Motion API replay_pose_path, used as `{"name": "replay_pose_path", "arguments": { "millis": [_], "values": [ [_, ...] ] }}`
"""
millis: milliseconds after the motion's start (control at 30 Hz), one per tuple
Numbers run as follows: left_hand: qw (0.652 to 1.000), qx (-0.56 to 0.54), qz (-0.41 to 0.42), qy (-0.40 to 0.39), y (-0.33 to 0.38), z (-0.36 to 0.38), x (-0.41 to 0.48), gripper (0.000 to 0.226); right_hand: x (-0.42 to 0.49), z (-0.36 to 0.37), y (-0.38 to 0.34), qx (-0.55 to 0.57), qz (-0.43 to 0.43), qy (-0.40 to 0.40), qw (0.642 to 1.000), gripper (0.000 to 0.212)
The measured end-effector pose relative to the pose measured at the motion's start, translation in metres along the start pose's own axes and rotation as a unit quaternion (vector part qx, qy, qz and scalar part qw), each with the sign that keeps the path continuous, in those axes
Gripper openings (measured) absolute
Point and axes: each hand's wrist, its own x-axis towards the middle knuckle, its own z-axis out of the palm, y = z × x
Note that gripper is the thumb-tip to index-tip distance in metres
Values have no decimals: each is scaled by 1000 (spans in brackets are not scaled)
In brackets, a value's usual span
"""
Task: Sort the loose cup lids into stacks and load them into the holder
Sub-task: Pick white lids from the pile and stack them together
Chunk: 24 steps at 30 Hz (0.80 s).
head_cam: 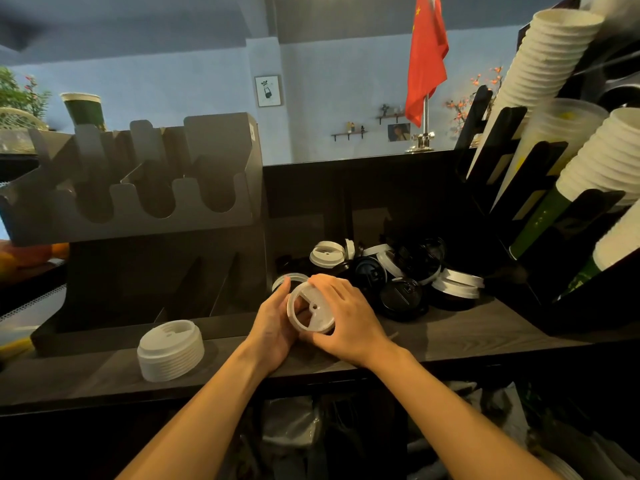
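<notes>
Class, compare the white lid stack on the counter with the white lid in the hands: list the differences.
The stack of white plastic lids is many layers deep; the round white plastic lid is far thinner. The stack rests untouched on the dark wooden counter; the lid is held by the left hand and right hand. The stack sits flat; the lid tilts. Both are white and round.

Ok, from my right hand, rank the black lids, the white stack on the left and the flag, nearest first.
1. Black lids: just right of the right hand, which holds a white lid with the left hand.
2. White stack: front left on the counter, past the left hand.
3. Flag: far back, beyond the counter.
</notes>
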Motion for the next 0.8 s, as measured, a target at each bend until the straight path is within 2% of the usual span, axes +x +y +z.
{"name": "replay_pose_path", "arguments": {
  "millis": [67, 200, 367, 533, 633, 800],
  "values": [
    [1000, -2, -2, 0, -1, -2, 1, 65, -1, 0, 0, 4, -8, -14, 1000, 87],
    [1000, 12, 1, -10, -2, -1, 0, 47, 0, -1, 0, 16, -11, -26, 999, 90],
    [1000, -6, -4, -8, -3, -4, 2, 47, -1, -1, 0, 32, -9, -31, 999, 88],
    [1000, 2, -17, -15, -4, -5, 4, 51, -1, -3, 2, 83, 87, 10, 993, 64],
    [1000, 8, -6, -19, -5, -4, 3, 50, -3, -3, 3, 83, 108, 13, 991, 49],
    [997, 42, 41, -41, -8, -3, 6, 58, -3, -5, 5, 134, 144, 79, 977, 48]
  ]
}}
